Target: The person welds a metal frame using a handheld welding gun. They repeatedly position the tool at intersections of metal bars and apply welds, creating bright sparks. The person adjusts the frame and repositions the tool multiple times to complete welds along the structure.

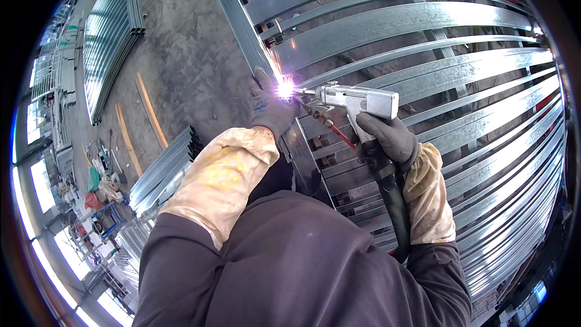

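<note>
My right hand [390, 139], in a grey glove, wraps round the handle of a silver handheld welding gun [360, 98] whose nozzle points left. A bright violet-white arc burns at its tip, and orange sparks fly up and away from it. Just left of the arc, my gloved left hand [271, 108] is closed over the side rail [239, 21] of a galvanized metal frame; glare hides some of its fingers. A thin tube with a red section [336, 129] runs beside the gun. From the handle a thick black hose [390, 200] trails down along my right forearm.
Long parallel galvanized slats [423, 27] fill the right side, with gaps between them. On the floor to the left lie two wooden strips [151, 111], a bundle of metal tubes [163, 169] and a taller tube stack [109, 42]. Assorted bags and tools [103, 181] stand farther left.
</note>
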Demonstrator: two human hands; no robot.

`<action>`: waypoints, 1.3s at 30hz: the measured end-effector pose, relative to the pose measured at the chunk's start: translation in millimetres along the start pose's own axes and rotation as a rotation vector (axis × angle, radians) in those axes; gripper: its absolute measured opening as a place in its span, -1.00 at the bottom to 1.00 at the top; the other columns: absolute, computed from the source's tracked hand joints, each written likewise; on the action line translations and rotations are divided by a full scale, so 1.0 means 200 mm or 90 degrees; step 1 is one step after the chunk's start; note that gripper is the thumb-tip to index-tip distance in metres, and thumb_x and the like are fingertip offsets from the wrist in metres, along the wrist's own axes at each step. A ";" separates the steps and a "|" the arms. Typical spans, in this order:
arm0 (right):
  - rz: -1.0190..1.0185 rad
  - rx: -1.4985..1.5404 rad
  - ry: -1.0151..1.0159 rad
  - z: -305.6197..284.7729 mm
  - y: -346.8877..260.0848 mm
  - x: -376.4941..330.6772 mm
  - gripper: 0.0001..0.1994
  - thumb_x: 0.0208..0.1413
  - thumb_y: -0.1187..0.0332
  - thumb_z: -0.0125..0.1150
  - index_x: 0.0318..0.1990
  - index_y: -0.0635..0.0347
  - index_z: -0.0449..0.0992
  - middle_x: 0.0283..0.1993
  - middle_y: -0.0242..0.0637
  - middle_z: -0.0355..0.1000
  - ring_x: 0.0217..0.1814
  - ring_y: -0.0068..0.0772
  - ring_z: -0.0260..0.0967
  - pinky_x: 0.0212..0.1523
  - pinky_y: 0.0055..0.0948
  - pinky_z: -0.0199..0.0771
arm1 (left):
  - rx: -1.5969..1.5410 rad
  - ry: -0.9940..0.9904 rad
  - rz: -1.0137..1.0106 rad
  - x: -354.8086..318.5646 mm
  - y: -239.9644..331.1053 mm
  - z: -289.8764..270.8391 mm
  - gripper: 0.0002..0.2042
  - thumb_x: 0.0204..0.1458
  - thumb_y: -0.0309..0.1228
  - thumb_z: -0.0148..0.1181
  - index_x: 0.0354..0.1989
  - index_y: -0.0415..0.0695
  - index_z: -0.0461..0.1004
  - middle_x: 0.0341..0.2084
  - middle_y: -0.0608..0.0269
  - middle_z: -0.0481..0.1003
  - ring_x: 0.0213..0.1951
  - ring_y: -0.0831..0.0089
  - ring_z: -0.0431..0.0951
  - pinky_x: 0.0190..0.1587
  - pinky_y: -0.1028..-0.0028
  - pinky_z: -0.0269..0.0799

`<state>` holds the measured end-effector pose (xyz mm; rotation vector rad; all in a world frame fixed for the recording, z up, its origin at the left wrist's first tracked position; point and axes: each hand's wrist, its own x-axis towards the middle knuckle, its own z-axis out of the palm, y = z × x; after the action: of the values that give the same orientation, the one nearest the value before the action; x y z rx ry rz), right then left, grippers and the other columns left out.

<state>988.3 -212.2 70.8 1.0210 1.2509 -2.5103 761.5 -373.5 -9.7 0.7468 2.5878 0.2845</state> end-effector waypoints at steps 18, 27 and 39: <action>-0.019 -0.010 -0.007 0.00 0.02 -0.02 -0.69 0.34 0.19 0.16 -0.01 0.29 0.50 -0.39 -0.26 0.53 -0.49 -0.49 0.50 -0.48 -0.50 0.53 | -0.232 -0.113 0.199 0.11 -0.29 0.03 0.00 0.16 -0.15 0.05 0.51 -0.44 -0.50 0.48 -0.58 -0.27 0.50 -0.39 -0.11 0.53 0.09 -0.10; -0.019 -0.020 -0.010 0.01 0.02 -0.04 -0.70 0.34 0.19 0.16 -0.03 0.29 0.51 -0.40 -0.26 0.53 -0.47 -0.48 0.51 -0.46 -0.48 0.53 | -0.190 -0.097 0.206 0.12 -0.31 0.06 -0.02 0.16 -0.21 0.06 0.50 -0.45 -0.49 0.47 -0.53 -0.17 0.51 -0.26 -0.06 0.52 0.20 -0.10; -0.004 -0.023 -0.004 0.02 0.02 -0.07 -0.65 0.32 0.17 0.17 0.05 0.27 0.49 -0.36 -0.24 0.55 -0.47 -0.48 0.50 -0.47 -0.48 0.52 | -0.093 -0.087 0.191 0.13 -0.31 0.07 0.02 0.15 -0.18 0.08 0.49 -0.44 -0.55 0.08 -0.47 0.14 0.16 -0.25 0.22 0.28 0.14 0.15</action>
<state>997.7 -220.4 78.5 1.0010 1.2946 -2.4833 719.4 -408.9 -49.9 1.0606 2.2956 0.4906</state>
